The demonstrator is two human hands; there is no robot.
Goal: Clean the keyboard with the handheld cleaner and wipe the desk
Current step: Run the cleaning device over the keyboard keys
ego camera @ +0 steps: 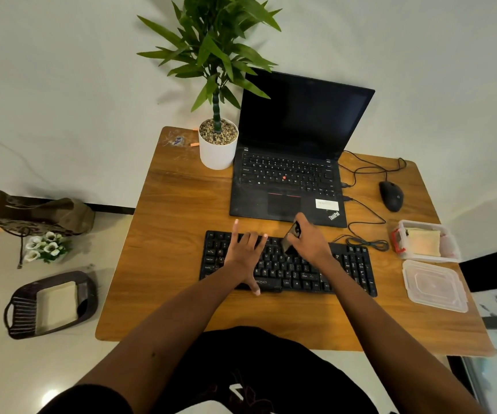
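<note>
Wooden desk stands against a pale wall. Keyboard lies near, laptop beyond. Left hand rests spread on the keys; right hand grips the cleaner over the keyboard's middle.

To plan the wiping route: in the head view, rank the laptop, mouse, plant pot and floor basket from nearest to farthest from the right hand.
1. Laptop, just behind the right hand.
2. Mouse, right side of the desk.
3. Plant pot, back left corner.
4. Basket, off the desk, far left.
</note>
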